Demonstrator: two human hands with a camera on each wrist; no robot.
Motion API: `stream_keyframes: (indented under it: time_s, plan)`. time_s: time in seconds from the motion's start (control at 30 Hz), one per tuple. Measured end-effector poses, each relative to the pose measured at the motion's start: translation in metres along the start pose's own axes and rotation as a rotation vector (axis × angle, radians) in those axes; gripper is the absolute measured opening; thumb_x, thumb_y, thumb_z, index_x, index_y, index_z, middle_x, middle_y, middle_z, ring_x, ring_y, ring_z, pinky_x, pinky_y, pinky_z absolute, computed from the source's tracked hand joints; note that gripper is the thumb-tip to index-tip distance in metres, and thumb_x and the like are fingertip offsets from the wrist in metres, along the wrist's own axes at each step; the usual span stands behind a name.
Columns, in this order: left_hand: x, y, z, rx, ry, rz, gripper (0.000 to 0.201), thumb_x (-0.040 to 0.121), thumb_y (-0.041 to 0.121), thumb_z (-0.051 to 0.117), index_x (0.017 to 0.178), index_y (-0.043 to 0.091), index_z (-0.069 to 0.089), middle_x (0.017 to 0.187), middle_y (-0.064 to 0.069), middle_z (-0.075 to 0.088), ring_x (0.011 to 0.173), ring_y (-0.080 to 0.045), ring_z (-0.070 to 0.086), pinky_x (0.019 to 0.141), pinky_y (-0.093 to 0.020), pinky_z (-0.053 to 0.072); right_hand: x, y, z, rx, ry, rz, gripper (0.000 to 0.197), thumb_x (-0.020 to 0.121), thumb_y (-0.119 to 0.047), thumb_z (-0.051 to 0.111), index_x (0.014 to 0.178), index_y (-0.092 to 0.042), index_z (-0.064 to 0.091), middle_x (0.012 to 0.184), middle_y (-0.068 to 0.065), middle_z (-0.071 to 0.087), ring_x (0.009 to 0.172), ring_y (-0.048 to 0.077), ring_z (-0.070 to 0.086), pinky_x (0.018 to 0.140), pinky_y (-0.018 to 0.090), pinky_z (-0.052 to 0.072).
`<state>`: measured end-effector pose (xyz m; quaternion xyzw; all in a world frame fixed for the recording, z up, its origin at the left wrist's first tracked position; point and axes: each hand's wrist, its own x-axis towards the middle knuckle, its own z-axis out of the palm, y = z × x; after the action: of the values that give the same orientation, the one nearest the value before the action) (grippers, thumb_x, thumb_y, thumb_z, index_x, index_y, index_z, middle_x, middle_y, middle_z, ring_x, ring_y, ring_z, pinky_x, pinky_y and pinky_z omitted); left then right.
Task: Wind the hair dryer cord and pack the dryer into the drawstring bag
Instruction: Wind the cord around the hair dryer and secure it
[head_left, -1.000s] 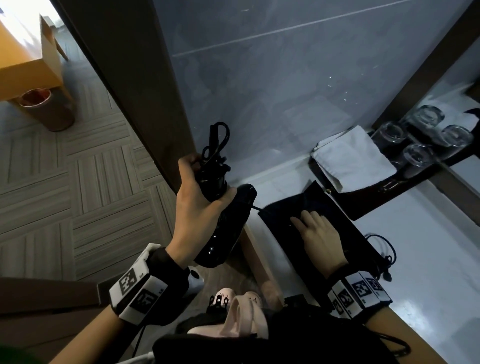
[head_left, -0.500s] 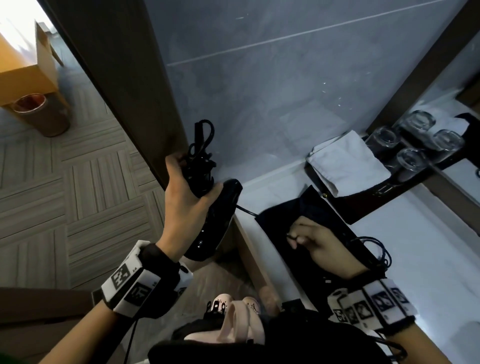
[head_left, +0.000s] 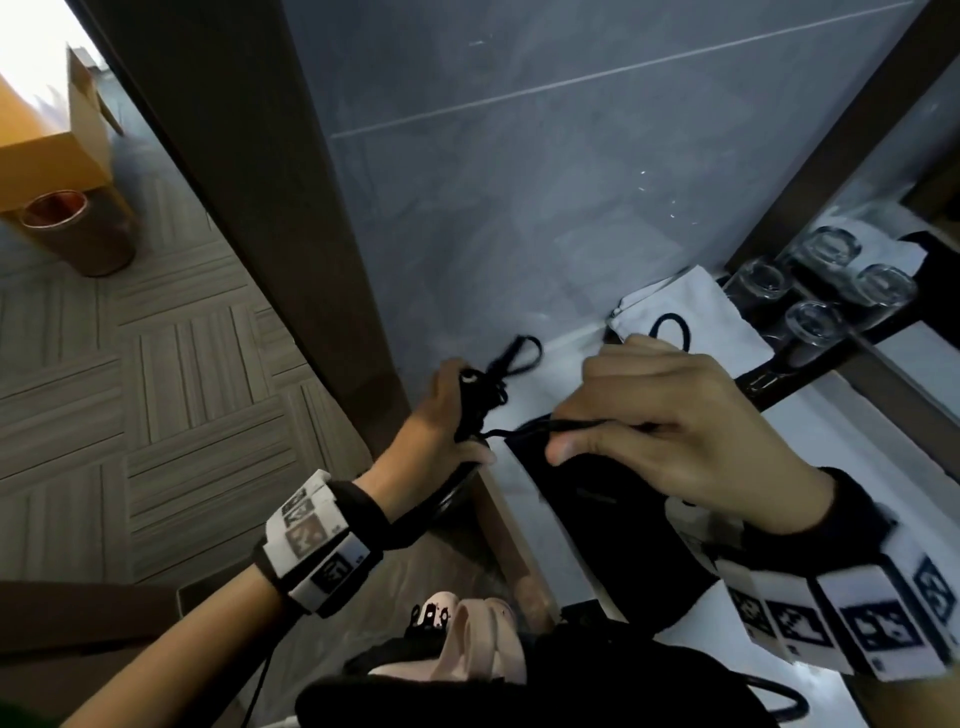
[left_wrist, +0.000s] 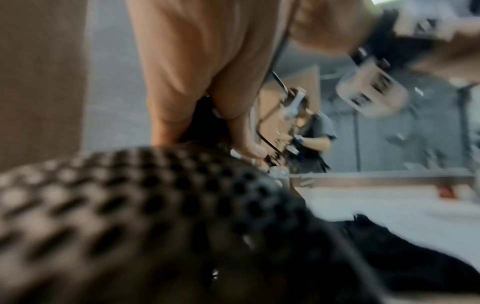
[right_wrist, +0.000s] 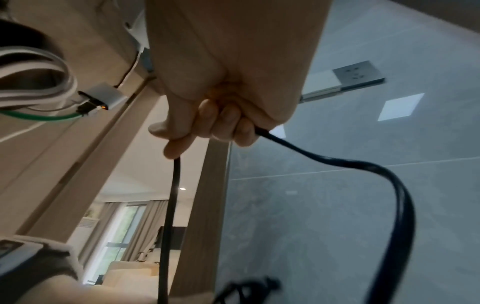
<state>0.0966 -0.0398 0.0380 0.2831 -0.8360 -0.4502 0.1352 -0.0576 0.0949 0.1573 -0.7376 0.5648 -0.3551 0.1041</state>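
Observation:
My left hand (head_left: 457, 415) grips the handle of the glossy black hair dryer (head_left: 445, 500), held beside the counter's left edge. Part of the black cord (head_left: 501, 371) is bunched in loops over the handle. In the left wrist view the dryer's perforated rear grille (left_wrist: 155, 205) fills the foreground below my fingers (left_wrist: 197, 86). My right hand (head_left: 623, 431) grips the free length of cord (right_wrist: 170, 205), stretched from the dryer, with a loop (right_wrist: 397, 185) trailing past the fist. The black drawstring bag (head_left: 613, 525) lies flat on the white counter under my right hand.
A folded white towel (head_left: 691, 317) and upturned glasses (head_left: 813, 322) on a black tray sit at the counter's back right. A brown door frame (head_left: 249, 171) and grey tiled wall stand close behind. A copper bin (head_left: 78, 228) and cardboard box (head_left: 52, 140) are on the floor, left.
My right hand left the bag, closed on the cord and rose toward the left hand. My left hand brought the dryer down and to the right.

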Motion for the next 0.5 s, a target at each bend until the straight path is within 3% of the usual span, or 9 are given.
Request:
stream_keyframes:
  time_s: [0.1,0.2,0.27,0.33,0.4,0.5]
  plan:
    - [-0.005,0.001,0.011,0.233,-0.166,0.109,0.070,0.083,0.002,0.068,0.140,0.005,0.028,0.136,-0.018,0.041,0.120,-0.036,0.047,0.095,-0.049,0.043,0.012,0.003,0.004,-0.199,0.087,-0.107,0.011,0.082,-0.018,0.072,0.074,-0.009,0.074,0.061,0.003,0.054,0.062,0.008,0.038,0.063,0.023,0.034]
    - [-0.014,0.004,0.015,0.372,-0.227,0.227,0.047,0.092,0.002,0.051,0.135,0.015,0.037,0.123,-0.011,0.052,0.110,-0.031,0.053,0.090,-0.041,0.043,0.020,0.016,0.008,-0.268,0.185,-0.100,0.011,0.082,-0.019,0.073,0.075,-0.012,0.075,0.064,0.000,0.057,0.064,0.007,0.042,0.064,0.024,0.034]
    - [-0.020,0.009,0.014,0.374,-0.219,0.269,0.039,0.091,0.001,0.050,0.126,0.015,0.041,0.108,-0.007,0.056,0.096,-0.025,0.055,0.078,-0.026,0.038,0.024,0.029,0.010,-0.205,0.289,-0.010,0.014,0.082,-0.026,0.073,0.077,-0.013,0.076,0.066,0.000,0.056,0.062,0.007,0.044,0.060,0.028,0.040]
    - [-0.023,0.014,0.011,0.324,-0.203,0.263,0.043,0.087,-0.001,0.052,0.123,0.017,0.037,0.099,-0.006,0.059,0.090,-0.024,0.055,0.071,-0.018,0.028,0.026,0.045,0.013,-0.144,0.377,0.116,0.017,0.079,-0.033,0.074,0.080,-0.016,0.078,0.072,-0.001,0.053,0.063,0.013,0.049,0.057,0.036,0.044]
    - [-0.026,0.020,0.008,0.264,-0.195,0.262,0.047,0.086,0.001,0.056,0.124,0.017,0.035,0.100,-0.008,0.061,0.093,-0.026,0.057,0.076,-0.022,0.034,0.026,0.064,0.019,-0.129,0.399,0.244,0.020,0.076,-0.040,0.073,0.078,-0.020,0.078,0.079,-0.001,0.048,0.068,0.014,0.048,0.060,0.039,0.044]
    - [-0.030,0.031,0.006,0.158,-0.147,0.256,0.054,0.082,0.002,0.065,0.128,0.011,0.038,0.115,-0.005,0.058,0.102,-0.022,0.058,0.087,-0.032,0.045,0.021,0.088,0.038,-0.131,0.271,0.412,0.028,0.078,-0.045,0.069,0.075,-0.019,0.076,0.082,-0.002,0.051,0.068,0.013,0.052,0.062,0.035,0.042]
